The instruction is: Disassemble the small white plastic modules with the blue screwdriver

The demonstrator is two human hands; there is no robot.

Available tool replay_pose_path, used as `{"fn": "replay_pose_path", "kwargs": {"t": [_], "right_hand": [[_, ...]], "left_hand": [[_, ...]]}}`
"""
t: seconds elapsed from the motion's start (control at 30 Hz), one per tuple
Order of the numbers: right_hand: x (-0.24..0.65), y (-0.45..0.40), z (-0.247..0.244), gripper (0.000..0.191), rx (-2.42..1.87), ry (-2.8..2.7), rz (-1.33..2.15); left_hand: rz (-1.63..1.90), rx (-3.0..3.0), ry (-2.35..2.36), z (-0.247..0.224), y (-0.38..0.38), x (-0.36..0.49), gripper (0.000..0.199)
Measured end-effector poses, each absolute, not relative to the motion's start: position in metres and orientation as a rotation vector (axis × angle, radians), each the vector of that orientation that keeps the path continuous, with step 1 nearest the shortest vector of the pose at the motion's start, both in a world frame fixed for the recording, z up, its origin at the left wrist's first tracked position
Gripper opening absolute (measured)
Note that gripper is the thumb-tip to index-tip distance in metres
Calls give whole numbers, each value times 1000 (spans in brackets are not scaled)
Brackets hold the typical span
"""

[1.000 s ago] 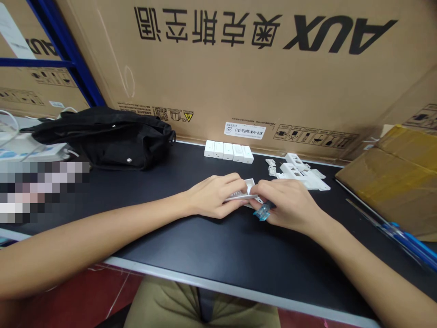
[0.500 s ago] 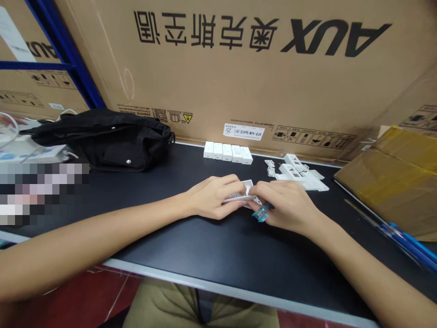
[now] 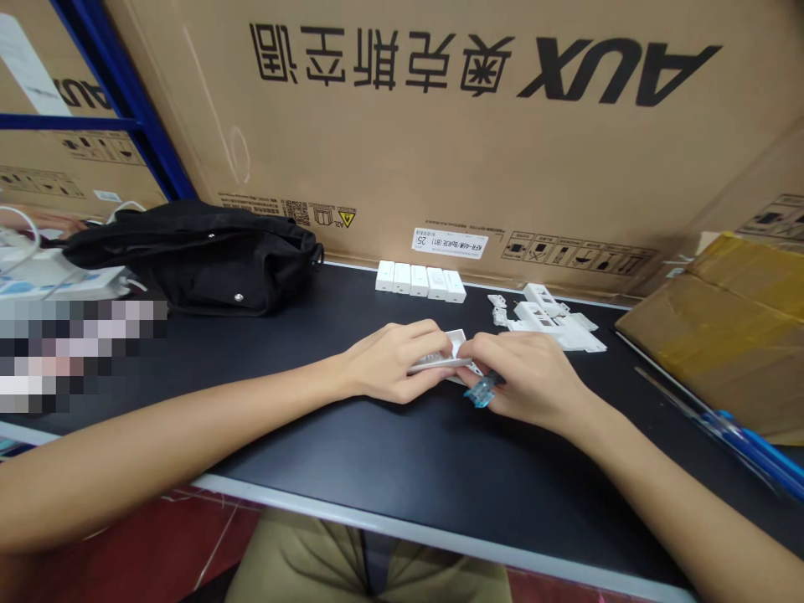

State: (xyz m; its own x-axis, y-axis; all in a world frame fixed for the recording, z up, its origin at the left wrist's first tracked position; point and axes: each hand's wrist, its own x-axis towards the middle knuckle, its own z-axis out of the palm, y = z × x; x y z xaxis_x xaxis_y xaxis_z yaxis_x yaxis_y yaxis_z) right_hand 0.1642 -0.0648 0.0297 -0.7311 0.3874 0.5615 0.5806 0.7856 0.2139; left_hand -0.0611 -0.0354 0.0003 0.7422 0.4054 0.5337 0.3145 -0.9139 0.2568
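While a small white plastic housing point(image 3: 457, 342) is held over the black workbench point(image 3: 352, 452) between both hands, its near edge is pinched by the curled fingers point(image 3: 422, 343) of the left hand point(image 3: 393, 362), and its right end is gripped by the bent fingertips point(image 3: 470, 350) of the right hand point(image 3: 528, 378), a blue translucent plastic piece point(image 3: 481, 393) showing beneath them; a row of white plastic blocks point(image 3: 420, 279) and loose white plastic parts point(image 3: 549, 322) are laid just beyond

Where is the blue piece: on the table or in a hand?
In the right hand, seemingly: the blue plastic piece sits against its fingers.
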Motion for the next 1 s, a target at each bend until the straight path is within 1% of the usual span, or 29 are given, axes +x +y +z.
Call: {"fn": "replay_pose_path", "kwargs": {"t": [0.67, 1.0], "right_hand": [[164, -65, 28, 7, -715, -2471, -541], [164, -64, 27, 9, -706, -2481, -545]], "left_hand": [[958, 2767, 529, 0, -35, -61, 24], [931, 2760, 512, -2, -34, -61, 22]]}}
